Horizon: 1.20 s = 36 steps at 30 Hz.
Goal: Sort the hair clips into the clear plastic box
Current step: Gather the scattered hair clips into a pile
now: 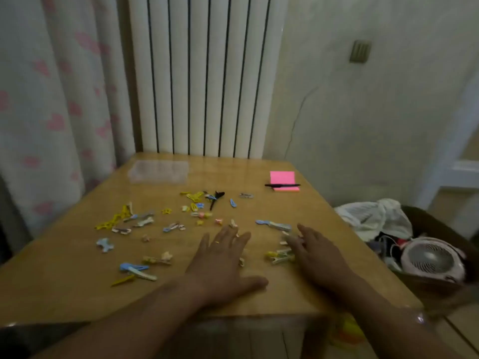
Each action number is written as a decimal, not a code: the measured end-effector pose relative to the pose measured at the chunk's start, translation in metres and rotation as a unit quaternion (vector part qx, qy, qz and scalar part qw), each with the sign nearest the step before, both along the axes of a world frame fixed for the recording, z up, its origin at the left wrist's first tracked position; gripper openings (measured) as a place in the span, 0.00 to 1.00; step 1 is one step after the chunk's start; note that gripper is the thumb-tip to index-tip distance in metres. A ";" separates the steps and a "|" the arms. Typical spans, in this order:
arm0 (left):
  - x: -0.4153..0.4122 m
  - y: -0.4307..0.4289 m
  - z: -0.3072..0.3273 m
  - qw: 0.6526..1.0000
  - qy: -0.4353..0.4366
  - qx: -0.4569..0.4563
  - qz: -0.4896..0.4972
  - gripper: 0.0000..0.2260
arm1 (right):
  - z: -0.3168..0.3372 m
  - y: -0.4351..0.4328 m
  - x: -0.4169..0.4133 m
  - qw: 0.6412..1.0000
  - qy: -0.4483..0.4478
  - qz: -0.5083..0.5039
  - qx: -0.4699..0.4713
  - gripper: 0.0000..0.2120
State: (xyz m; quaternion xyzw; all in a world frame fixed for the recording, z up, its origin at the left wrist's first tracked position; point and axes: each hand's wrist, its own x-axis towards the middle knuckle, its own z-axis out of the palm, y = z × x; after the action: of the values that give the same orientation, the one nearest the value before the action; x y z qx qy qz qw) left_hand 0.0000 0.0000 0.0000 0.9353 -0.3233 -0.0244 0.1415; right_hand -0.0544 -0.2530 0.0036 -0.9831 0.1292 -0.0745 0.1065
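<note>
Several small hair clips in yellow, blue, pink, black and cream lie scattered over the wooden table [77,255], among them a yellow group [114,218], a black clip [216,199] and a blue one [133,267]. The clear plastic box [158,171] stands shut at the far left of the table, apart from the clips. My left hand [223,260] lies flat on the table, fingers spread, holding nothing. My right hand [315,252] rests palm down beside yellow and cream clips [281,256], its fingertips touching small clips near it.
A pink sticky-note pad [283,178] with a black pen [282,185] across it sits at the far right. A white radiator [204,73] stands behind the table, a curtain at left. Right of the table, a box holds a small fan [432,257] and a plastic bag [375,216].
</note>
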 end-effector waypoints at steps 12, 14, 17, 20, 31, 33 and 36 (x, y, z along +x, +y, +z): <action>0.107 -0.010 -0.009 0.985 -0.094 -0.026 0.143 0.50 | -0.002 0.093 0.152 0.958 -0.076 0.120 0.249 0.28; 0.109 -0.009 -0.011 0.978 -0.118 -0.032 0.170 0.48 | -0.001 0.086 0.184 0.955 -0.136 0.086 0.251 0.25; 0.111 -0.010 -0.012 0.974 -0.093 -0.036 0.201 0.49 | 0.001 0.060 0.232 0.981 -0.103 0.030 0.160 0.26; 0.117 -0.008 -0.016 0.976 -0.055 -0.060 0.203 0.48 | 0.004 0.060 0.271 0.988 0.013 0.075 0.132 0.30; 0.128 0.004 -0.010 0.952 -0.014 -0.191 0.237 0.37 | 0.018 0.102 0.261 0.915 0.131 0.346 0.162 0.21; 0.128 0.004 -0.007 0.953 0.014 -0.193 0.233 0.36 | 0.029 0.094 0.231 0.899 0.165 0.367 0.171 0.19; 0.124 0.002 -0.007 0.964 -0.002 -0.154 0.218 0.34 | 0.042 0.076 0.191 0.918 0.105 0.301 0.233 0.17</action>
State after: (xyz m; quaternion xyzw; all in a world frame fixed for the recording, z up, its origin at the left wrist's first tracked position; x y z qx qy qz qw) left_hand 0.1243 0.0022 -0.0069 0.9500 -0.1116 0.0588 0.2856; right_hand 0.1367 -0.1765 0.0456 -0.9248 -0.1490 0.0974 0.3362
